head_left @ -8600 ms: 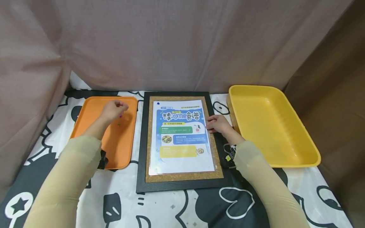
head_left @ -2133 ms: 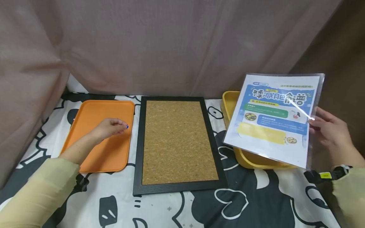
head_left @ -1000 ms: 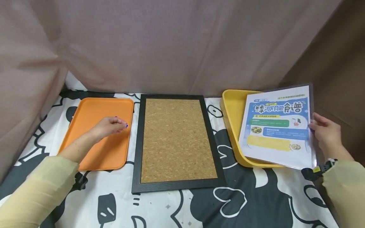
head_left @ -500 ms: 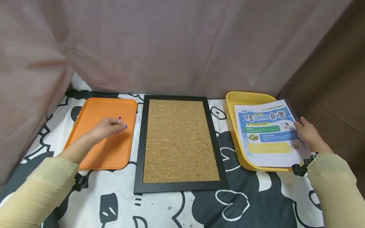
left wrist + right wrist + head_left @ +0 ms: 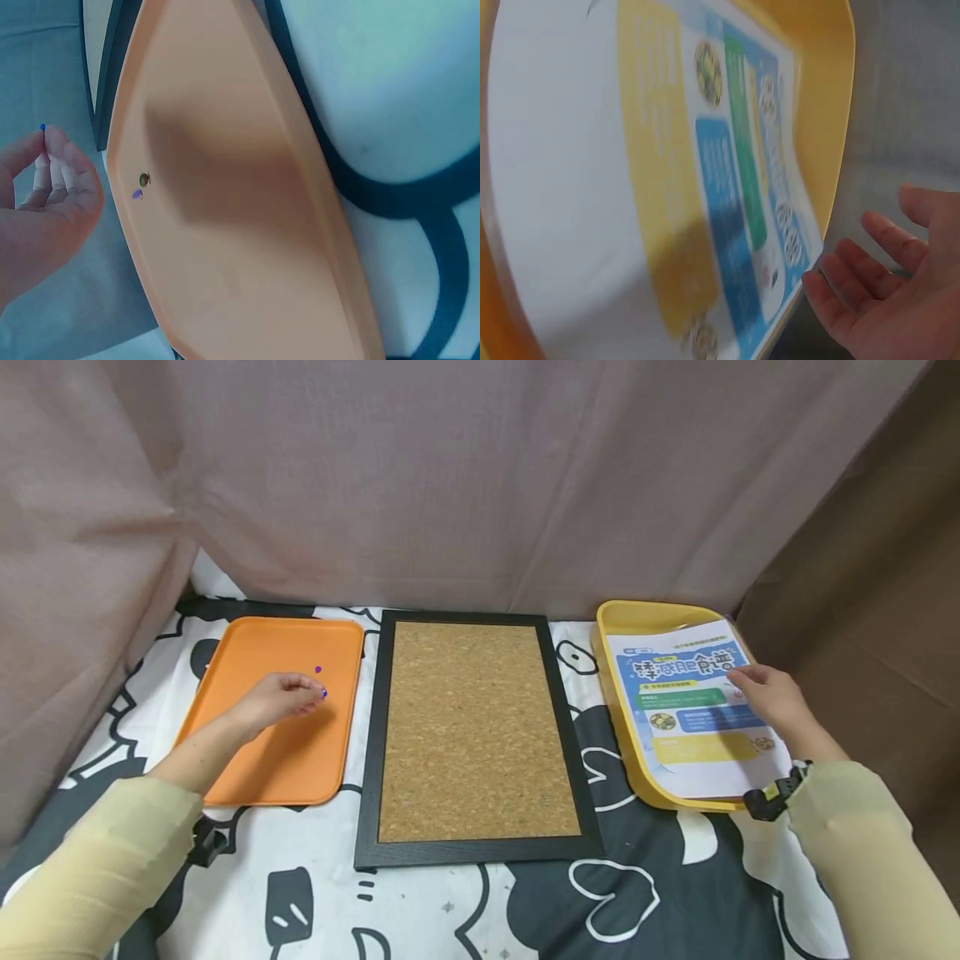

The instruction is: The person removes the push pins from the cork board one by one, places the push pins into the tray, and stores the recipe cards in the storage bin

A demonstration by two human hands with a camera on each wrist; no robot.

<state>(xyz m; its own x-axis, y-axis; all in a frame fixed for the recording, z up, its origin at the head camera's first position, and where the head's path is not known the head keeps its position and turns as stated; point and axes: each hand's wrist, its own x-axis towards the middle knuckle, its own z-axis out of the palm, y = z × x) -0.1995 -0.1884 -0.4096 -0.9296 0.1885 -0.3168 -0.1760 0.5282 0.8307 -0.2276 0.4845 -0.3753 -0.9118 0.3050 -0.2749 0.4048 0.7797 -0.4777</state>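
Note:
Between thumb and forefinger my left hand (image 5: 281, 700) pinches a small blue pushpin (image 5: 43, 127), held above the orange tray (image 5: 247, 768). On that tray lie a purple pushpin (image 5: 318, 669) and, seen in the left wrist view, a greenish pushpin (image 5: 144, 180). A laminated poster (image 5: 697, 768) with blue, green and yellow blocks lies in the yellow tub (image 5: 660, 617), slightly curved. Over its right edge hovers my right hand (image 5: 780, 702), its fingers loosely bent and holding nothing in the right wrist view.
A black-framed cork board (image 5: 480, 735) lies bare between the orange tray and the yellow tub. Beneath everything is a black and white patterned cloth (image 5: 420, 910). Brown curtains (image 5: 450, 477) close off the back and sides.
The poster has gone from the cork board into the yellow tub, lowered there by my right hand, which has let go of it. The left hand stays over the orange tray with the blue pushpin.

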